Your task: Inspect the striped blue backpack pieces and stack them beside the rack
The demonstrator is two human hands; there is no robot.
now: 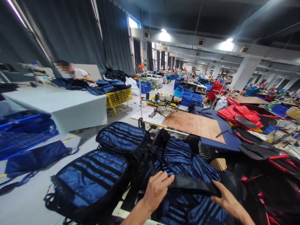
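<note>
My left hand (157,189) is closed on one end of a wide black band (192,185), which looks like the edge of a blue-and-black backpack (178,209) in front of me. At the band's other end, my right hand (225,197) grips it between thumb and fingers; some fingers are hidden behind it. Just beyond lie more blue backpack pieces with black stripes (178,150), piled together. To the left of my hands rest two striped blue backpacks, a nearer one (91,178) and a farther one (123,134).
A sewing machine (167,101) stands ahead, beside a brown cardboard sheet (197,125). Red bags (241,114) and black-and-red pieces (260,150) are heaped at right. At left, a co-worker (77,73) sits behind a pale table (79,109), near a blue crate (28,134) and yellow crate (119,97).
</note>
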